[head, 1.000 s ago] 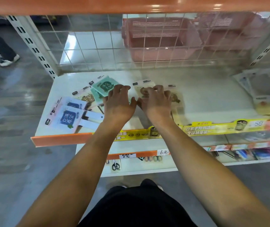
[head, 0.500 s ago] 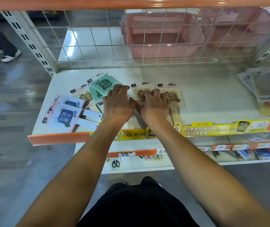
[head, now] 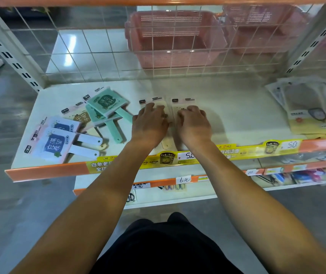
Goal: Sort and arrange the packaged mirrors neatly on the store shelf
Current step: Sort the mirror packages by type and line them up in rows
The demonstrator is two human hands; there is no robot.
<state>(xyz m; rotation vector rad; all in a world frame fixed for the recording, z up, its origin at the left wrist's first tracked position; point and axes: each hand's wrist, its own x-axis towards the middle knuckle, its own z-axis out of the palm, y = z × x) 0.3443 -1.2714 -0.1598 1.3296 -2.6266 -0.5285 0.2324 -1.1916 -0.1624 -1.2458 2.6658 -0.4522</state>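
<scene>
Both sets of fingers are bent and pressing down flat rather than wrapped around anything: your left hand (head: 149,123) sits on the left cream mirror pack (head: 154,101), your right hand (head: 194,123) on the right cream mirror pack (head: 184,102), knuckles close together near the middle of the shelf (head: 237,107). Whether any fingertip is hooked under a pack edge, can't tell from here. Progress-wise I'd say you're early on: those two cream packs lie side by side, roughly squared to the front edge, and that's about all that looks sorted. Toward the left end of the shelf it's a messy heap, with the green mirrors (head: 106,103) overlapping at angles, a brown-print pack (head: 82,118) half buried, and the blue-label mirrors (head: 54,144) skewed near the front left corner. All of that needs grouping and lining up.
</scene>
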